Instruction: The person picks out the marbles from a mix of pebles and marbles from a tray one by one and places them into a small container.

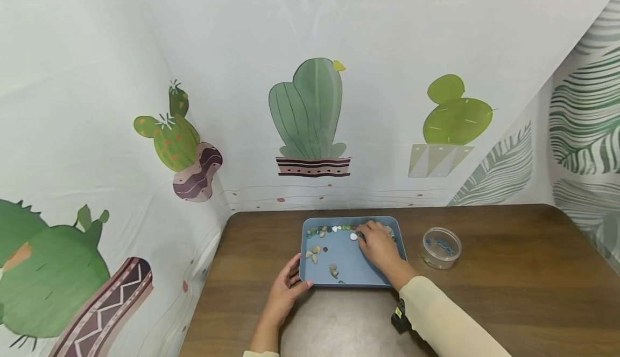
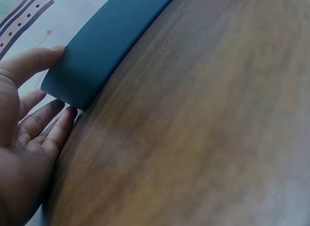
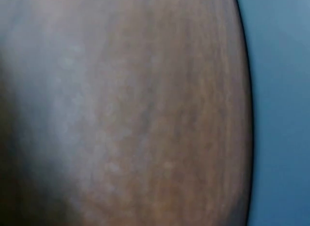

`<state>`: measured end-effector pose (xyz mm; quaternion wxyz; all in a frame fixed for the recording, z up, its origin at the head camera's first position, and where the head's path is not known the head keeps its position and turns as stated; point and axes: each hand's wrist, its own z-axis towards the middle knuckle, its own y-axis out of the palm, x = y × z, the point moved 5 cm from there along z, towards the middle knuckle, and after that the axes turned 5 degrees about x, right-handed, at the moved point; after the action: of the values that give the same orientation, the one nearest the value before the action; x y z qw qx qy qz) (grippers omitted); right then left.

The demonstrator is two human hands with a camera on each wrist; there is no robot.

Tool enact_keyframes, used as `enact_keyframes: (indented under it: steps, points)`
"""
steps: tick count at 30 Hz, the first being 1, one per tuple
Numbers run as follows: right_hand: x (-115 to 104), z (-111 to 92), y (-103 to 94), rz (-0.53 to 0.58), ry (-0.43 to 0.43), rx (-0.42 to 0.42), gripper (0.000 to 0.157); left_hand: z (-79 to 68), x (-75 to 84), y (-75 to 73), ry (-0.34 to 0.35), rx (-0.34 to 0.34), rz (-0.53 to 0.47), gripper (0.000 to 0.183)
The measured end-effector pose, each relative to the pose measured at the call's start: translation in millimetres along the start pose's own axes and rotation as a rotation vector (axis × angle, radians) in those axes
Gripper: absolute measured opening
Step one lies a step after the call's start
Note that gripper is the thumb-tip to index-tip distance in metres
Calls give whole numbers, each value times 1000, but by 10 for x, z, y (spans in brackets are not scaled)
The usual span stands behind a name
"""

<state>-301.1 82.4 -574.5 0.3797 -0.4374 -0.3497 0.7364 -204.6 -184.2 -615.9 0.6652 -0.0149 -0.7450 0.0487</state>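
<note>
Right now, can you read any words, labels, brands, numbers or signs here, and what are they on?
No readable text anywhere.
Black wrist device: yellow patch too small to tell whether it carries writing.
Blue tray, clear tub, cactus wall print: no lettering visible.

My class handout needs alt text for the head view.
A person's right hand is at the small stones inside a blue tray; the left hand holds its near left corner. A clear round container stands to the right on the wooden table.
</note>
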Motion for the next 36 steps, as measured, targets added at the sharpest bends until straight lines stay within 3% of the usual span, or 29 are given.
enact_keyframes:
  steps: [25,36]
  points:
    - [9,14,-29,37,15,34,16,1,18,6,28,-5,1,78]
    - [-50,14,-187,77,1,94,15,-16,23,4,52,-14,4,79]
